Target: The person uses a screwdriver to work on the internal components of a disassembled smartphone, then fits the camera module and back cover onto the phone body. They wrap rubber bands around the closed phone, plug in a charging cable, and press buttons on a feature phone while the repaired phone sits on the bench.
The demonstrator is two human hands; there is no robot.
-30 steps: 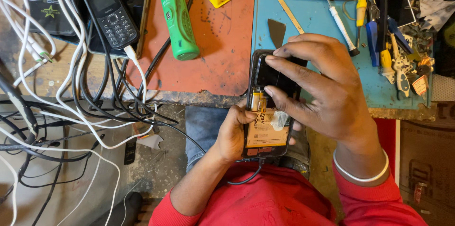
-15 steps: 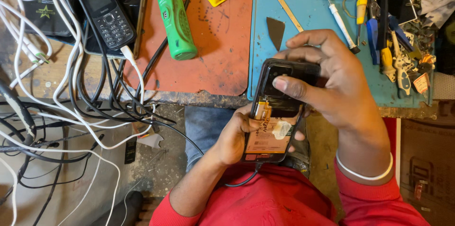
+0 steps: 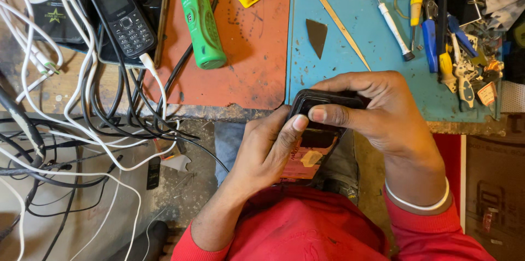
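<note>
Phone (image 3: 316, 146) clamped between left hand (image 3: 268, 149) below, right hand (image 3: 377, 110) gripping top.

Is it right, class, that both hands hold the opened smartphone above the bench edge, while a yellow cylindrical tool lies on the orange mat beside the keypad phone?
Not quite: the cylindrical tool is green, not yellow, as the head view shows. The rest stands: left hand and right hand hold the opened smartphone, and the tool lies on the orange mat beside the keypad phone.
</note>
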